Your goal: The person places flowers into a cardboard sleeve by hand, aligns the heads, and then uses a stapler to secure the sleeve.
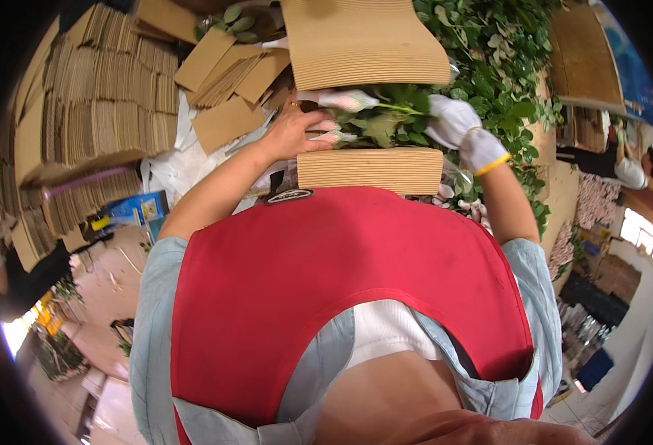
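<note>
Between two stands of upright corrugated cardboard, the far stand (pixel 367 52) and the near stand (pixel 369 170), lie several pale pink and white roses (pixel 349 100) with green leaves. Their heads point left. My left hand (pixel 291 131), bare and with a ring, reaches in from the left; its spread fingers touch the rose heads. On the right, my right hand (pixel 456 124) wears a white glove with a yellow cuff edge. Its fingers are closed round a rose's green stem (pixel 404 109); the fingertips are partly hidden by leaves.
Stacks of folded cardboard (pixel 108 96) rise at the left, with loose cardboard pieces (pixel 226 74) beside my left hand. A heap of leafy stems (pixel 497 67) covers the right side of the table. A blue box (pixel 137 209) sits lower left. Another person (pixel 632 169) is at far right.
</note>
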Demonstrator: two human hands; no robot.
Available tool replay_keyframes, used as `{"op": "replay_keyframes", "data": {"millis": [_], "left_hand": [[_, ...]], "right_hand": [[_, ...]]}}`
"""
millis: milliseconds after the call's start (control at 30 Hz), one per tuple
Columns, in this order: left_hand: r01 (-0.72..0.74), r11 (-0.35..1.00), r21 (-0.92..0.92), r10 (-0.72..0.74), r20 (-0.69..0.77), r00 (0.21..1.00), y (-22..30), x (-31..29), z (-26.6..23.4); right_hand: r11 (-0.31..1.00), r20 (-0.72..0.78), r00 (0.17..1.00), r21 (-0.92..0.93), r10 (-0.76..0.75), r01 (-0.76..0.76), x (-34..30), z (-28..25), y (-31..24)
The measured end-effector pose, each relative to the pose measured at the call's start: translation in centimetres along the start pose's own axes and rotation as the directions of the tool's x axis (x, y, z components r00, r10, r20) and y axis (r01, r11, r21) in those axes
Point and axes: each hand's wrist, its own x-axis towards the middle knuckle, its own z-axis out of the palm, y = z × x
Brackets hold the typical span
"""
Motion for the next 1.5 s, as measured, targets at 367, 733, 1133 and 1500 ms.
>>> {"op": "replay_keyframes", "data": {"millis": [367, 733, 1133, 1500], "left_hand": [[-0.129, 0.991, 0.039, 0.135, -0.225, 0.965, -1.1, -0.2, 1.1], [0.093, 0.972, -0.215, -0.125, -0.144, 0.982, -0.7, 0.3, 1.8], [0.116, 0.947, -0.299, -0.128, -0.019, 0.992, -0.7, 2.9, -1.6], [0.041, 0.993, -0.112, -0.062, -0.188, 0.98, 0.6, 2.7, -0.5]], "right_hand": [[0.839, 0.333, 0.903, -0.378, -0.272, 0.392, 1.5, -0.2, 1.6], [0.864, 0.11, 0.941, -0.374, -0.32, 0.337, 3.5, 2.9, 1.8], [0.591, 0.134, 0.931, -0.74, -0.339, 0.322, 0.8, -0.6, -4.1], [0.953, 0.59, 0.808, -0.243, -0.002, 0.18, 10.7, -4.2, -10.6]]}}
